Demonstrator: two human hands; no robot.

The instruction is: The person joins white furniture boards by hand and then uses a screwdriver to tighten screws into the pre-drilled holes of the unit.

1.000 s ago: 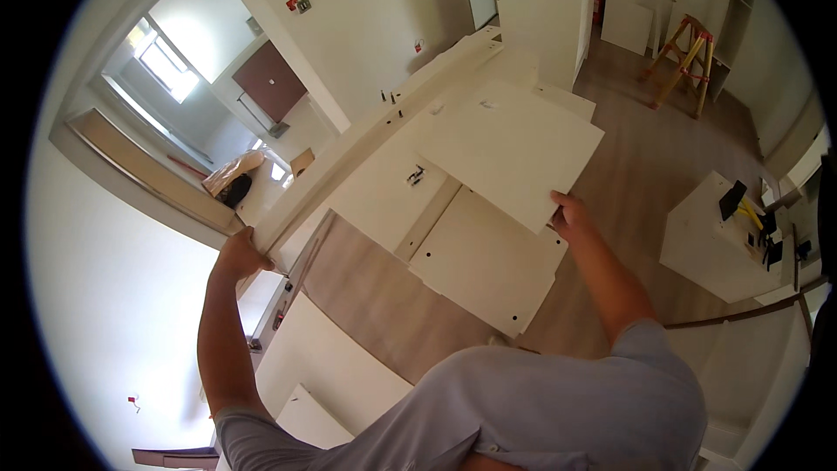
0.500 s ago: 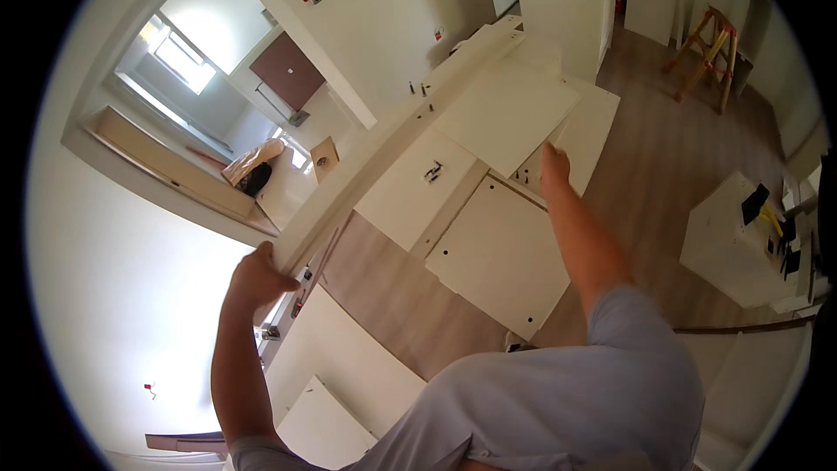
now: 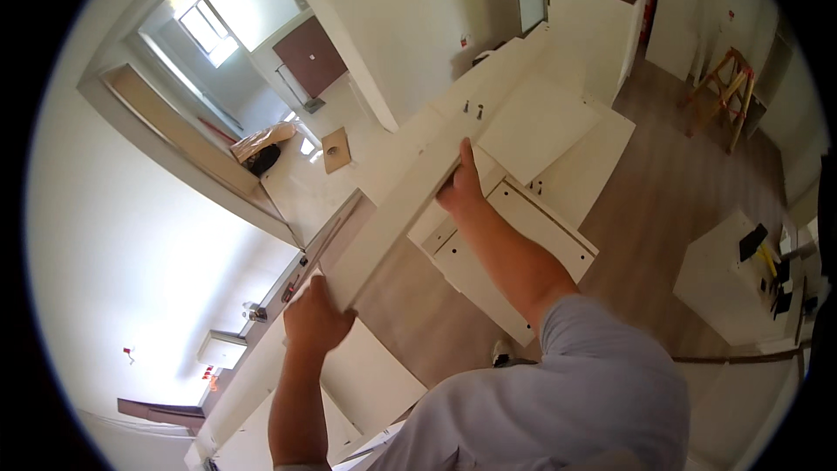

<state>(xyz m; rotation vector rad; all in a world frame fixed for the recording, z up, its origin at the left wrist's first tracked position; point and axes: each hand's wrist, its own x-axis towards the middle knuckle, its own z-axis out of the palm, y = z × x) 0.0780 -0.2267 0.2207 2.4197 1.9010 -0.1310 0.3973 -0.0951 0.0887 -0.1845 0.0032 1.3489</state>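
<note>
A long white board slants across the view from the lower left to the upper right, raised above the floor. My left hand is closed on its nearer stretch, thumb over the edge. Farther along, my right hand grips the same board, its thumb up against the side and its fingers partly hidden beneath. Two small dark screw-like fittings stand just beyond the right hand. Below my right forearm lies a white panel with several dark round holes.
More white panels lie at the far right on the wood floor. A wooden stepladder stands at the back right. To the right is a white cabinet piece with black and yellow tools. An opening on the left shows another room.
My right hand has come left from over the panels and now grips the long board. My left hand and the board have shifted rightward, and the view has moved too.
</note>
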